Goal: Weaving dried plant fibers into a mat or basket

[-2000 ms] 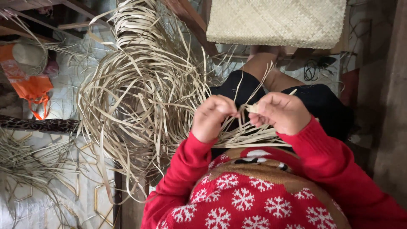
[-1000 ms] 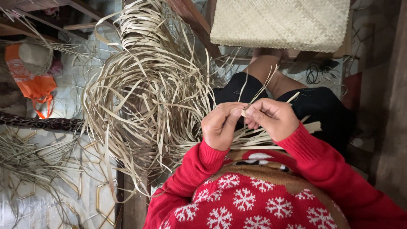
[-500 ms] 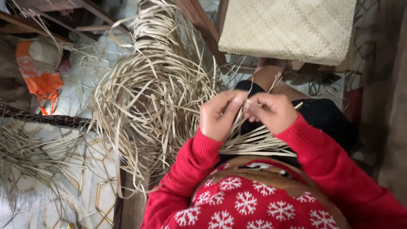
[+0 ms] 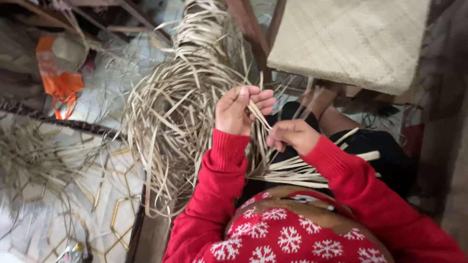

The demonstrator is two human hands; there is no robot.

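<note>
A great tangled heap of pale dry palm-leaf strips (image 4: pixel 180 112) fills the middle of the room, spilling from a bound bundle at the top down across the pale tiled floor with gold hexagon lines (image 4: pixel 105 204). Above and to the right a flat woven straw mat (image 4: pixel 351 41) rests tilted on dark wooden legs, its lower edge just over the person's bare knee. The person sits below it in a red knitted sweater with white snowflakes (image 4: pixel 287 238) and black shorts (image 4: pixel 385 156), the lap crossed by a small fan of loose cut strips (image 4: pixel 302 173) that lies between the sleeves.

The left hand (image 4: pixel 239 111) is raised beside the heap, its fingers (image 4: pixel 263 100) curled closed around one long narrow leaf strip (image 4: pixel 261 127), which runs down and right from it toward the lap. The right hand (image 4: pixel 292 135) sits lower and just beside it, fingers folded in a loose fist; the strip passes right by its knuckles, but I cannot tell whether that hand actually grips it. The heap crowds right against the left wrist, and stray strips stand up between the hands and the mat.

Off to the left an orange plastic bag (image 4: pixel 58 78) lies on the floor under a round pale woven hat (image 4: pixel 68 51). A thinner scatter of dry greyish leaf fibres (image 4: pixel 44 160) spreads across the tiles beneath a dark patterned bar (image 4: pixel 53 122). The picture is somewhat blurred.
</note>
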